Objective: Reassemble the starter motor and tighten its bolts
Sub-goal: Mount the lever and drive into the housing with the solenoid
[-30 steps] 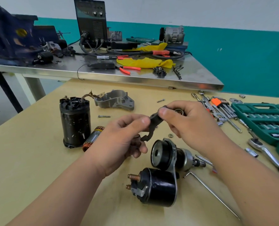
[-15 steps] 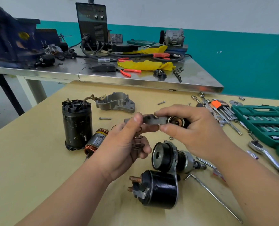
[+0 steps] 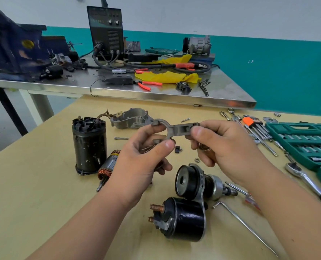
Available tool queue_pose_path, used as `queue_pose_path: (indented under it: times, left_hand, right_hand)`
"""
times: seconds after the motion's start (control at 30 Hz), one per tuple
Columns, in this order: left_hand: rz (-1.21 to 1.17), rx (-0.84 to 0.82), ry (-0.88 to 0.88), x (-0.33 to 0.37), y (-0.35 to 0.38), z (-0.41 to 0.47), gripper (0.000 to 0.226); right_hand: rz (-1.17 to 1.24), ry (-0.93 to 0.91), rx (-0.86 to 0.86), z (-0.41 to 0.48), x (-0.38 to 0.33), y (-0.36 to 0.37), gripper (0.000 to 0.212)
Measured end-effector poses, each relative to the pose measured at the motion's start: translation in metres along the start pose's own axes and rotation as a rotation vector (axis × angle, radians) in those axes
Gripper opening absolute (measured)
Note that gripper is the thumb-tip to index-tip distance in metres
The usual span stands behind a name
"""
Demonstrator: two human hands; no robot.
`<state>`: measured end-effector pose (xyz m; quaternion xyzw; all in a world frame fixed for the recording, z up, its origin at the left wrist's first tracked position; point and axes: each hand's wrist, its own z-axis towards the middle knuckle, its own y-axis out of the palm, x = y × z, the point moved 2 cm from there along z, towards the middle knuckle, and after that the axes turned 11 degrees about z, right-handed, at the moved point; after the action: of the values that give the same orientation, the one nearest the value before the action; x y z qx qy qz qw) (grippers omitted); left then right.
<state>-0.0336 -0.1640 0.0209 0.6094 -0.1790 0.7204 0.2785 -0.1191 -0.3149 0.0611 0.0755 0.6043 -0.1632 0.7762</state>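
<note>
Both hands hold a grey forked lever (image 3: 176, 130) in the air above the table. My left hand (image 3: 144, 160) pinches its forked end between thumb and fingers; my right hand (image 3: 225, 149) pinches the other end and also keeps a small ring-like part in its palm. Below lies the solenoid with drive housing (image 3: 186, 212). The black motor case (image 3: 89, 145) stands upright at the left, the copper-wound armature (image 3: 107, 169) lies beside it, and the grey end cover (image 3: 131, 119) sits behind.
Loose bolts (image 3: 121, 138), a nut (image 3: 197, 160) and a long hex key (image 3: 244, 226) lie on the wooden table. A green socket set (image 3: 302, 139), ratchet (image 3: 302, 177) and hex keys (image 3: 253, 124) are at the right. A steel bench (image 3: 137, 92) with clutter stands behind.
The lever has been lifted higher and turned flat toward the camera, so its forked shape shows; both hands rose with it and my right hand moved a little to the right.
</note>
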Motion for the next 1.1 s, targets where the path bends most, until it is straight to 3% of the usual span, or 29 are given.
queue_pose_path:
  times: [0.13,0.23,0.33,0.43,0.5,0.6,0.67,0.83,1.1]
  left_hand:
    - [-0.092,-0.045,0.045,0.003,0.0,-0.001,0.043]
    - [-0.052,-0.106,0.091,0.004,0.001,-0.002,0.053]
    - [-0.059,-0.108,0.103,0.005,0.001,-0.003,0.041]
    - [-0.121,-0.074,0.066,0.004,0.001,-0.001,0.031]
    - [-0.161,-0.026,0.009,0.002,0.002,0.0,0.028]
    - [-0.197,0.014,-0.059,0.001,0.003,0.0,0.026]
    - [-0.219,0.005,-0.083,0.001,0.005,-0.001,0.027]
    - [-0.336,-0.052,-0.096,0.003,0.008,-0.002,0.032]
    - [-0.404,-0.056,-0.03,0.005,0.004,-0.001,0.03]
  right_hand:
    - [0.358,0.229,-0.055,-0.001,0.003,0.006,0.026]
    - [0.313,0.282,-0.117,-0.003,0.002,0.007,0.028]
    - [0.216,0.308,-0.153,-0.004,-0.002,0.006,0.031]
    - [0.233,0.354,-0.052,-0.003,-0.002,0.001,0.027]
    - [0.162,0.331,0.009,0.0,-0.003,-0.005,0.014]
    - [-0.215,0.238,-0.018,0.0,-0.003,-0.012,0.03]
    - [-0.377,0.134,-0.067,-0.001,-0.007,-0.012,0.029]
    - [-0.27,-0.016,-0.151,-0.005,-0.012,0.001,0.039]
    - [-0.291,-0.175,-0.132,-0.012,-0.019,0.007,0.028]
